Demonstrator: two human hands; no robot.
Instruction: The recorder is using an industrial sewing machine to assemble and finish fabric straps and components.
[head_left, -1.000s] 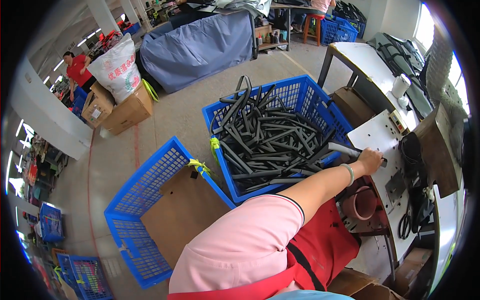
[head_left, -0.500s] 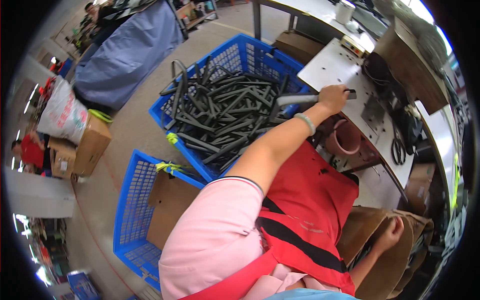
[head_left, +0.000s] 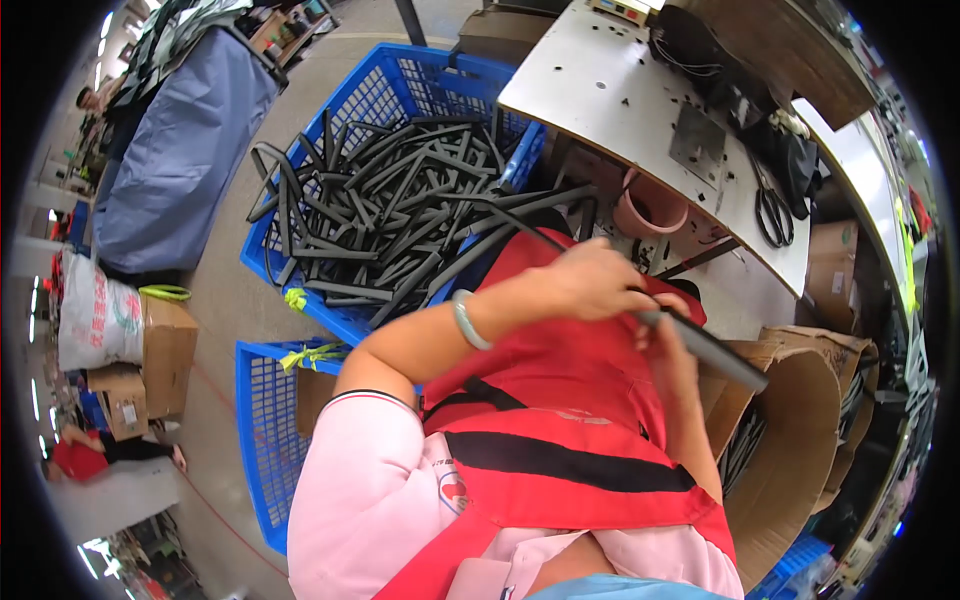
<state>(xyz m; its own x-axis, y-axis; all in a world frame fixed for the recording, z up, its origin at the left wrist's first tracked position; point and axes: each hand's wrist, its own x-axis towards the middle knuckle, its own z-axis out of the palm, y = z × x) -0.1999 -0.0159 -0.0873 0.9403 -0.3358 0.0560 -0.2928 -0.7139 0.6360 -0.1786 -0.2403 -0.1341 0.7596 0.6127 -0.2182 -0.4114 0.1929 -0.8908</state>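
One white worktable [head_left: 575, 95] fills the upper right; beside it, a blue basket [head_left: 524, 158] brims with dark strips [head_left: 400, 205]. More strips lie inside an open cardboard box [head_left: 790, 440] at the right. Before a red apron [head_left: 560, 375], the left hand [head_left: 598, 280] and right hand [head_left: 674, 362] meet, both grasping a slim grey strip [head_left: 715, 352] by its near end, its far end slanting in front of the box.

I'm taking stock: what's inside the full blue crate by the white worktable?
A tangled heap of dark strips fills the blue crate. The crate's floor and anything beneath the upper strips are covered.
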